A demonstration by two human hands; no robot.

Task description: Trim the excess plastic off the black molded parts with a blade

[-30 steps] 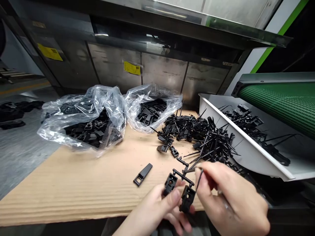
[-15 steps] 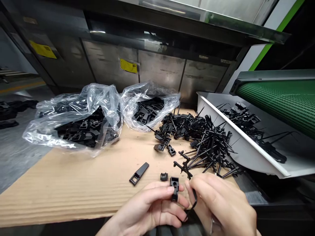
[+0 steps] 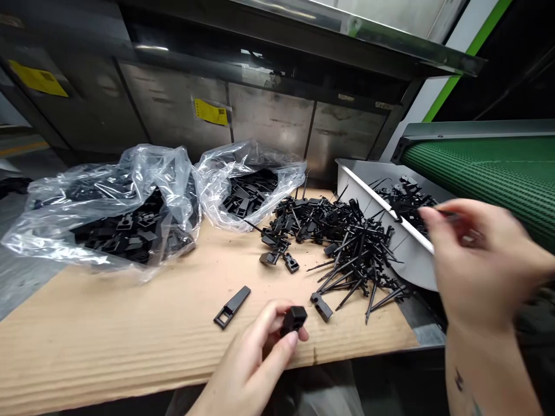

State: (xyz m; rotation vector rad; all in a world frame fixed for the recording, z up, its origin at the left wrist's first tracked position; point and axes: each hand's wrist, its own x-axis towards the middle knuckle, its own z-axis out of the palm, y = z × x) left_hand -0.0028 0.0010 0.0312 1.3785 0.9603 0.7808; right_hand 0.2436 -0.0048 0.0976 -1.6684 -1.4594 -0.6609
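Note:
My left hand [image 3: 255, 355] is closed over the front edge of the cardboard, pinching a small black plastic block [image 3: 293, 319] between thumb and fingers. To the right, my right hand [image 3: 481, 254] is raised beside the white bin [image 3: 385, 208], smeared by motion. Its fingers are curled, with a glint of metal among them; what they hold I cannot make out. A blurred black piece [image 3: 395, 212] shows at the bin's rim. Near my left hand lie a loose black block [image 3: 321, 306] and a long flat wedge-shaped black part [image 3: 232, 307] with a square hole.
Thin black sprues and blocks form a heap [image 3: 347, 237] on the cardboard [image 3: 143, 335]. Behind are two clear plastic bags [image 3: 173, 167] of black parts. More black pieces lie in the bin, below a green conveyor belt [image 3: 489, 159]. A metal machine wall [image 3: 269, 112] stands behind.
My right hand has moved away from the left, up and right to the bin. The left hand has turned its block over. A loose block now lies right of it; the view has shifted.

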